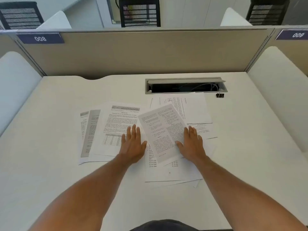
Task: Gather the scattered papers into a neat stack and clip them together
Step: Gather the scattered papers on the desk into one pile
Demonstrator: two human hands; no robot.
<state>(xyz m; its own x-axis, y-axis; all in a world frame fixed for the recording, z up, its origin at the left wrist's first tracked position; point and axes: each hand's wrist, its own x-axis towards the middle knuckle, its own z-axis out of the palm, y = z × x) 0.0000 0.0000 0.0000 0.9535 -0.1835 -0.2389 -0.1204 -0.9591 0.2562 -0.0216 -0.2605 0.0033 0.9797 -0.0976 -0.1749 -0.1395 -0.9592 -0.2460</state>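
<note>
bare desk (pixel 50 164) around the papers (pixel 116 130); open cable tray (pixel 185 85) behind

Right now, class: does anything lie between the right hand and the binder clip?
Only paper. From the right hand, the path to the clip crosses loose sheets, then bare desk. Nothing upright blocks it.

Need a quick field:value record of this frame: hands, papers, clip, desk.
left hand: flat, fingers straight, resting on the papers
right hand: flat, fingers straight, on the tilted top sheet
papers: scattered, overlapping, not stacked
binder clip: black, on the desk beside the cable tray, apart from the papers, untouched
cable tray: lid open, cables inside
desk: white, partition behind
</note>
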